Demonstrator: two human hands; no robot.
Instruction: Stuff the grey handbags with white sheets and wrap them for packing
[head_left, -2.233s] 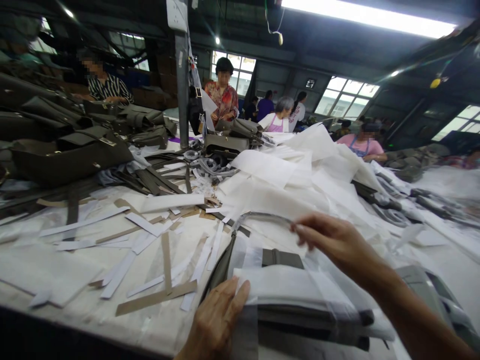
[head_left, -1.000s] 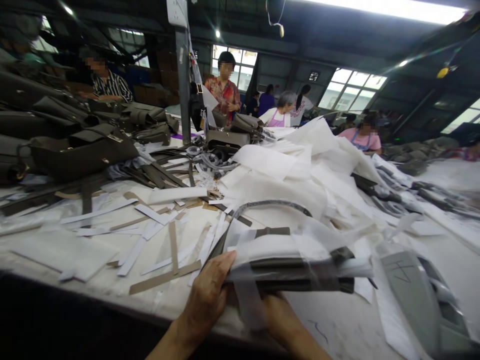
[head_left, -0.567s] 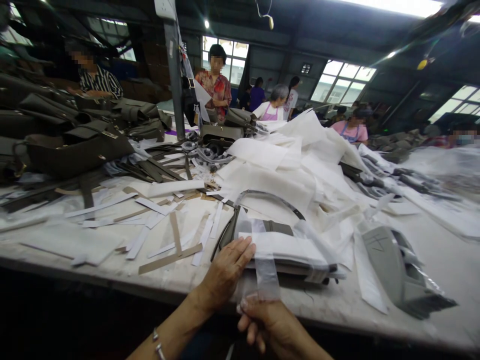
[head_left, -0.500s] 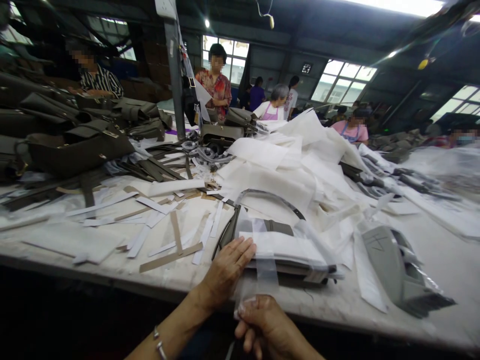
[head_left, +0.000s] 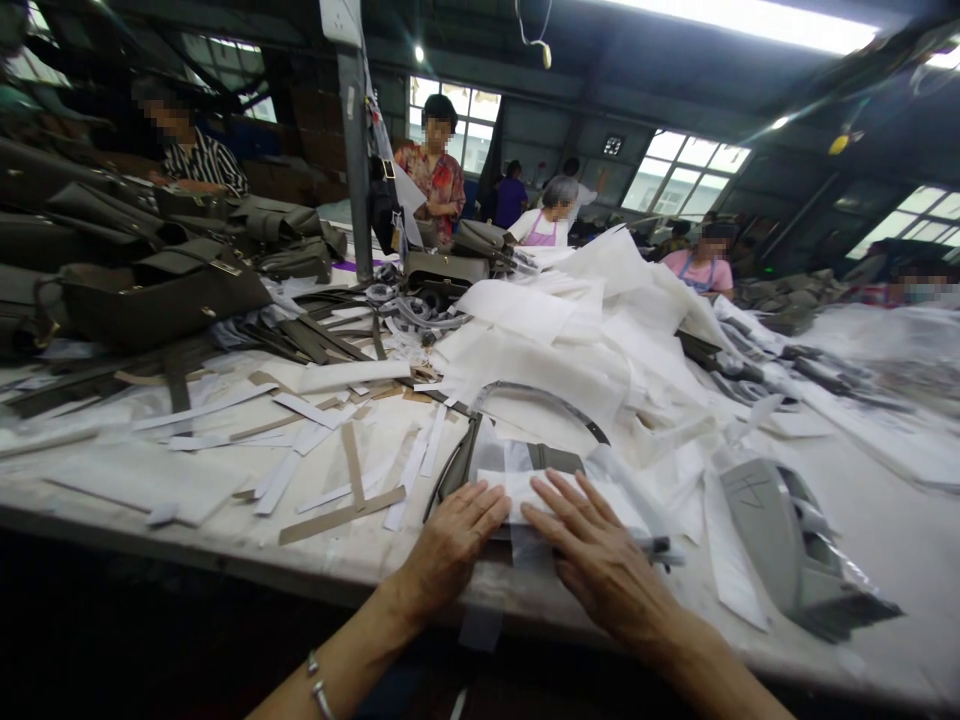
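The left hand (head_left: 452, 543) lies flat and open, palm down and holding nothing, on the near left corner of a flat olive-grey bag (head_left: 556, 459). The right hand (head_left: 600, 562) rests just beside it, fingers spread wide and empty, pressing the soft white wrapping sheet (head_left: 501, 484) that covers the bag's face. A glossy clear tape strip (head_left: 480, 628) runs from under the hands and hangs over the near edge of the desk (head_left: 892, 530), where the bag lies. The bag's thin curved handle (head_left: 541, 396) arches behind it. Flat white and brown card strips (head_left: 346, 470) litter the desk to the left; crumpled white sheets (head_left: 585, 330) are piled beyond, and dark olive bags (head_left: 161, 300) are heaped far left.
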